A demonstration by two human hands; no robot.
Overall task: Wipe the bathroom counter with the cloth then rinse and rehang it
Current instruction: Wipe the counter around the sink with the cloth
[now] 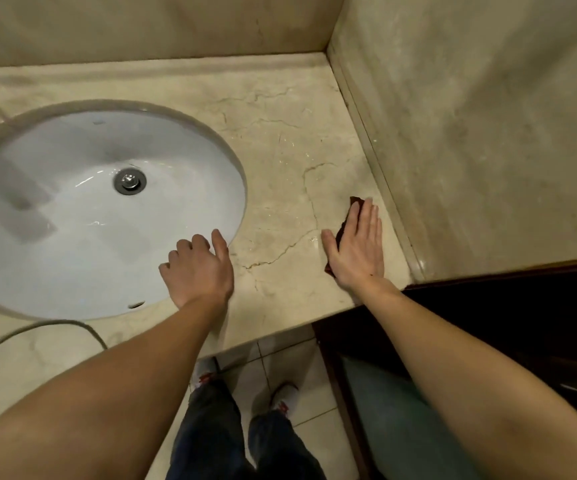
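Observation:
A beige marble counter [280, 140] runs around a white oval sink [72, 209]. My right hand [356, 251] lies flat with straight fingers on a dark red cloth [344, 226], pressing it to the counter near the right wall. Only edges of the cloth show beyond my fingers and beside my thumb. My left hand [199, 268] rests on the counter at the sink's right rim, fingers loosely curled over the edge, holding nothing.
A marble wall [488, 133] meets the counter on the right with a raised ledge along it. A metal drain [129, 181] sits in the basin. A grey cable [38, 330] crosses the counter's front left. Dark wooden door frame [488, 306] stands below right.

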